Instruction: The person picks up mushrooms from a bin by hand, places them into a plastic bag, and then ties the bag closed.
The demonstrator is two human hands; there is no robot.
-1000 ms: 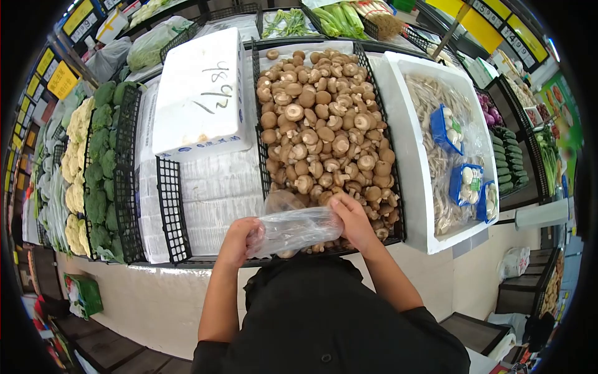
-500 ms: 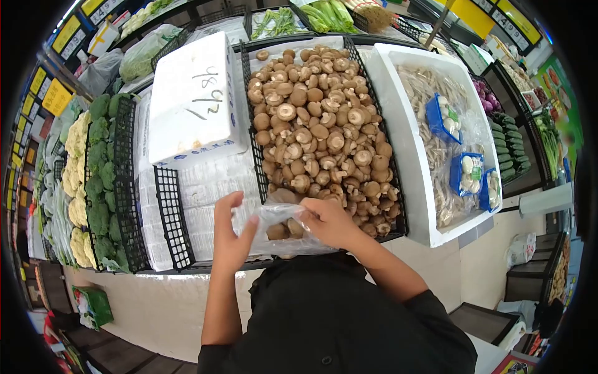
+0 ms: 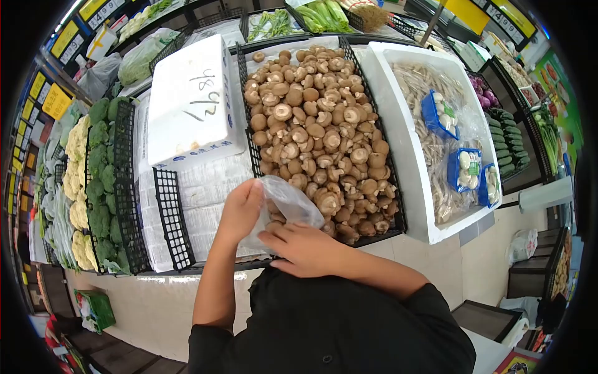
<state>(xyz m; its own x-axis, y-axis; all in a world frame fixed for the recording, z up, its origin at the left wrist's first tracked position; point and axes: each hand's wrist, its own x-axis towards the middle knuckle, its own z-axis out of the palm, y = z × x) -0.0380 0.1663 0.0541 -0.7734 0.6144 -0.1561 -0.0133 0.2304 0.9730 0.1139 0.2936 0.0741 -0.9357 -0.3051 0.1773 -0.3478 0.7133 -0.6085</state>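
My left hand point(image 3: 242, 209) is closed, its thumb and fingertips pinching the upper left edge of a clear plastic bag point(image 3: 291, 202). The bag spreads to the right from that grip, over the near end of the shiitake mushrooms point(image 3: 317, 134). Brown mushroom shapes show through the thin film. Lower down, my right hand point(image 3: 305, 249) lies against the near part of the bag, fingers stretched to the left and slightly apart. The mushrooms are heaped in a black plastic crate point(image 3: 398, 206) right in front of me.
Left of the mushrooms stands a white foam box point(image 3: 193, 103) with handwritten marks, then broccoli point(image 3: 99, 181) and cauliflower point(image 3: 78, 174). On the right, a white foam tray point(image 3: 411, 162) holds pale mushrooms and blue packs point(image 3: 464, 169). A green basket point(image 3: 94, 308) is on the floor at left.
My left hand has gone from spread fingers to pinching the bag's edge. My right hand has let go of the rim and moved down and left. The bag now stretches out to the right.
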